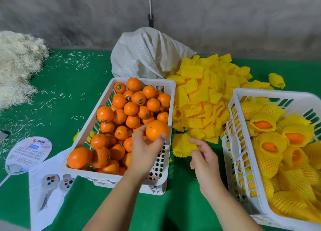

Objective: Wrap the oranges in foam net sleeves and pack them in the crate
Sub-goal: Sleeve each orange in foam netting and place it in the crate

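Left hand: while over the white plastic crate (83, 135) at frame centre, left hand (144, 152) grips round orange fruit (157, 130).
Right hand: right hand (205, 158), fingers curled, pinches yellow foam net sleeve (182, 146).

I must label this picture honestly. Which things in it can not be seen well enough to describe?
All from the head view:
- Right crate: its far right side is cut off by the picture edge.
- Right hand: its fingertips at the foam sleeve are hidden by the hand, so its grip is unclear.
- Round fan: its print is too small to read.
- White sack: its contents are hidden.
- Oranges deep in the left crate: covered by the upper ones.
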Tool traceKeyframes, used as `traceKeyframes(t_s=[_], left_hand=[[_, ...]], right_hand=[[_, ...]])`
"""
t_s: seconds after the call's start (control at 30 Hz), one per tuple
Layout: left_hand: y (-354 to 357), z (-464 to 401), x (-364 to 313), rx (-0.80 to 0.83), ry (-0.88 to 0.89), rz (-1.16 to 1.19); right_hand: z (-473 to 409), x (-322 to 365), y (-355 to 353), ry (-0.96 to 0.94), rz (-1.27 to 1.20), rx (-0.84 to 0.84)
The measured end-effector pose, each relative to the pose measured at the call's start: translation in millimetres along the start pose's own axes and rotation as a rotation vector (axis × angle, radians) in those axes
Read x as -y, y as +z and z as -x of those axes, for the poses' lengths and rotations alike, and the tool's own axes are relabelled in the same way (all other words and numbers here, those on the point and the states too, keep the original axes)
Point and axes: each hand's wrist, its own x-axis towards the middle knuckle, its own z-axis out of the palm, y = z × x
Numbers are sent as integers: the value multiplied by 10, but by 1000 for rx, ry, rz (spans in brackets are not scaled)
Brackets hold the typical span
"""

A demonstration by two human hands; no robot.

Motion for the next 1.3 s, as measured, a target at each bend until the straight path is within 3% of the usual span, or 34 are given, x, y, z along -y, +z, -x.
traceKeyframes(t_s=[0.13,0.43,0.6,0.7,0.83,1.07,1.2,1.3], left_hand=[[371,208,-61,165,-136,317],[377,266,42,144,-106,347],[413,257,80,182,-96,378],[424,238,106,157,-130,428],[408,251,90,230,-82,382],[333,366,32,386,-17,105],[318,392,2,439,35,59],[336,402,-22,411,39,54]], right_hand=[[-69,294,44,-5,-163,132],[9,266,109,126,-373,210],[19,245,149,129,-352,137],[29,198,116,15,-86,58],[-8,124,107,-69,211,29],[-165,175,61,-122,85,-258],[-236,218,29,-135,241,-201],[-254,288,-46,-59,122,-86]])
